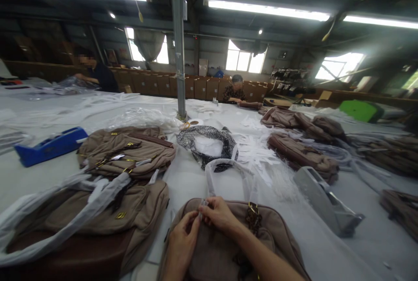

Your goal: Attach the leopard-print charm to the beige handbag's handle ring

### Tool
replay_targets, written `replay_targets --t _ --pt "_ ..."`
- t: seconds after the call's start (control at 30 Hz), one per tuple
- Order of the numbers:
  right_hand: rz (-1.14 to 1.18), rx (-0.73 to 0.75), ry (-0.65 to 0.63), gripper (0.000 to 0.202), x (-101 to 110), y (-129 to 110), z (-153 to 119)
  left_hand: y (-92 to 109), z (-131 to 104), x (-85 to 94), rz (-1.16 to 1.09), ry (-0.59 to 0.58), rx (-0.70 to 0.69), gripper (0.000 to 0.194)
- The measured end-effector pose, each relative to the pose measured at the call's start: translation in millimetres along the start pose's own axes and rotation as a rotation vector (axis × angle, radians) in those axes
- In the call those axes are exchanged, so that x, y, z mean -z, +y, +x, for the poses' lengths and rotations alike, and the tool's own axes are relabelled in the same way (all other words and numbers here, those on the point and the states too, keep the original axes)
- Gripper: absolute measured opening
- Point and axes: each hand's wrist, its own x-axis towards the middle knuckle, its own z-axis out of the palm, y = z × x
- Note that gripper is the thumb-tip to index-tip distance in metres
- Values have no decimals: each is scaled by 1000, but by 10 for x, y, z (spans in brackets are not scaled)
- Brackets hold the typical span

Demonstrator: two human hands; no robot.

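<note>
Both hands, left hand (183,239) and right hand (218,213), pinch the white-wrapped handle (228,172) on the brown bag (212,250). A grey tape dispenser (326,202) sits at 3 o'clock on the tabletop (189,181).

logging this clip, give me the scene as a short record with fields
setting: workshop, large white table
left hand: left hand pinching at the base of the wrapped handle
right hand: right hand gripping the same spot
bag in hand: brown handbag, handle wrapped in white
nearby left: stacked brown bags, blue tape dispenser
nearby right: grey tape dispenser
others: two people at the far side
</note>
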Motion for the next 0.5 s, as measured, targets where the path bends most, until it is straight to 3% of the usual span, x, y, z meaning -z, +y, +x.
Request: replay_targets --t 0.13,0.3,0.5 --pt "47 24 -13 34 14 0 -25 44 59 53 -94 -133 -14 28" --pt "98 33 -37 37 59 12 -23 128 70 41 -163 -198 -45 27" --pt "124 -32 8 49 -69 5 -26 -26 134 11 -146 -219 -20 33"
